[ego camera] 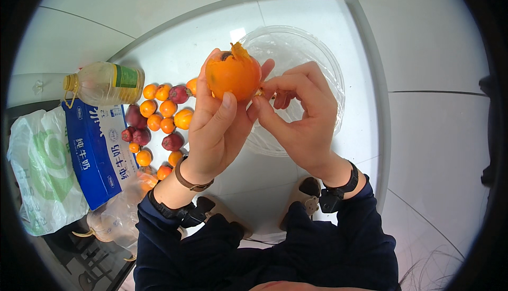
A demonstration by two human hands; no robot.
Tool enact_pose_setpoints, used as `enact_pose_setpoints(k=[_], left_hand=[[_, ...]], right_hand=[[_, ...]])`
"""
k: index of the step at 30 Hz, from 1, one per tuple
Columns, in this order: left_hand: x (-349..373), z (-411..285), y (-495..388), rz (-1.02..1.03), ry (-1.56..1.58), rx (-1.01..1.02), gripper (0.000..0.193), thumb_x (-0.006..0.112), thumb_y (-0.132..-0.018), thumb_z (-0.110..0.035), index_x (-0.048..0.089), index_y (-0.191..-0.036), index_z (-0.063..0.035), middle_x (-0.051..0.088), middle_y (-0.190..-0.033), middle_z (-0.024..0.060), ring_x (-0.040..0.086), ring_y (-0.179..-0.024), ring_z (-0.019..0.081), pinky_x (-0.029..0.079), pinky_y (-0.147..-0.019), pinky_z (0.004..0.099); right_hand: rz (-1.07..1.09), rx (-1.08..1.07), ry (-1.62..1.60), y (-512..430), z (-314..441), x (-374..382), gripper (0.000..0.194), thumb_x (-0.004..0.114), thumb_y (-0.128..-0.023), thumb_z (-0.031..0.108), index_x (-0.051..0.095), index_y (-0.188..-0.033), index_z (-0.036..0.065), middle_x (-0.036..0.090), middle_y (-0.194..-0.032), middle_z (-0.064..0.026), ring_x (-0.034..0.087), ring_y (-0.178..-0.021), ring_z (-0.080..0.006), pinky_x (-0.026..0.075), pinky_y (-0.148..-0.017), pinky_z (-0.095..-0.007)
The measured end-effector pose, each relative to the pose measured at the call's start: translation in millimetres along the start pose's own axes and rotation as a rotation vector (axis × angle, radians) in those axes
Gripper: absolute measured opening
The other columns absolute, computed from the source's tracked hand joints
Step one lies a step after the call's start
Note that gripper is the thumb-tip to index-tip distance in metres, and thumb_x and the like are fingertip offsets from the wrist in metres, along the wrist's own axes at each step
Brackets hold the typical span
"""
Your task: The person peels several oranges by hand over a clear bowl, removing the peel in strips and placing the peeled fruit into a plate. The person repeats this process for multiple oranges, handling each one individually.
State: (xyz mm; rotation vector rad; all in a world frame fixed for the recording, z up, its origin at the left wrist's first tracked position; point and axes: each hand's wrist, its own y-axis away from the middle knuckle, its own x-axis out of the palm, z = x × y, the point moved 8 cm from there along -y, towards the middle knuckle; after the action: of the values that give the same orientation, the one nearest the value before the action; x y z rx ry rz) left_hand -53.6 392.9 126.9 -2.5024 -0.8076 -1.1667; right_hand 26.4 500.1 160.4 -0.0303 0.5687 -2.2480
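A large orange persimmon (232,74) rests in my left hand (216,132), its thumb lying on the near side. A torn flap of its skin stands up at the top, beside a dark spot. My right hand (303,120) is at the fruit's right side, thumb and forefinger pinched on a small bit of peel (260,91). Below both hands, a round bin lined with a clear plastic bag (278,45) stands on the floor, partly hidden by the right hand.
Several small orange fruits (168,109) and dark red fruits (172,142) lie at the left. Beyond them are an oil bottle (105,82), a blue and white milk carton (89,152), a white plastic bag (47,172) and a clear bag (119,215). My shoes (301,199) are below.
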Motion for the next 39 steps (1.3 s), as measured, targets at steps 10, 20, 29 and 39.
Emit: enact_pose_setpoints(k=[10,20,29,39], left_hand=[[10.3,-3.6,5.8,0.001,-0.281,0.258,0.081,0.048,-0.105,-0.003,-0.007,-0.161,-0.0201,0.020,-0.163,0.0152,0.022,-0.155,0.0369,0.029,-0.121,0.0518],[11.8,-1.7,11.3,-0.006,-0.420,0.364,0.086,0.054,-0.102,-0.003,-0.009,-0.161,-0.0141,0.018,-0.163,0.0180,0.030,-0.150,0.0342,0.030,-0.120,0.0510],[4.9,-7.5,4.2,-0.094,-0.324,0.047,0.076,0.059,-0.101,-0.001,0.013,-0.161,-0.0100,0.042,-0.150,0.0164,0.048,-0.138,0.0321,0.044,-0.114,0.0497],[4.9,-4.0,2.3,0.055,-0.075,-0.220,0.066,0.053,-0.107,-0.016,0.016,-0.162,-0.0121,0.042,-0.150,0.0164,0.048,-0.139,0.0328,0.045,-0.112,0.0538]], right_hand=[[-0.031,0.077,-0.026,-3.9,-3.7,-2.7,0.016,0.080,-0.077,0.000,0.071,-0.089,0.007,0.056,-0.084,-0.0021,0.055,-0.063,-0.0092,0.045,-0.058,-0.0235],[0.039,0.185,-0.040,-2.7,-12.6,-1.6,0.016,0.071,-0.080,-0.009,0.066,-0.090,0.002,0.056,-0.092,-0.0011,0.054,-0.071,-0.0070,0.044,-0.065,-0.0213],[0.208,0.124,-0.121,-12.8,-11.4,-1.9,0.017,0.066,-0.074,-0.010,0.063,-0.084,0.004,0.055,-0.090,-0.0012,0.051,-0.072,-0.0079,0.042,-0.065,-0.0219],[0.406,0.134,-0.137,-24.6,-7.6,-4.3,0.017,0.063,-0.068,-0.008,0.060,-0.079,0.005,0.053,-0.087,-0.0016,0.049,-0.074,-0.0110,0.042,-0.066,-0.0228]])
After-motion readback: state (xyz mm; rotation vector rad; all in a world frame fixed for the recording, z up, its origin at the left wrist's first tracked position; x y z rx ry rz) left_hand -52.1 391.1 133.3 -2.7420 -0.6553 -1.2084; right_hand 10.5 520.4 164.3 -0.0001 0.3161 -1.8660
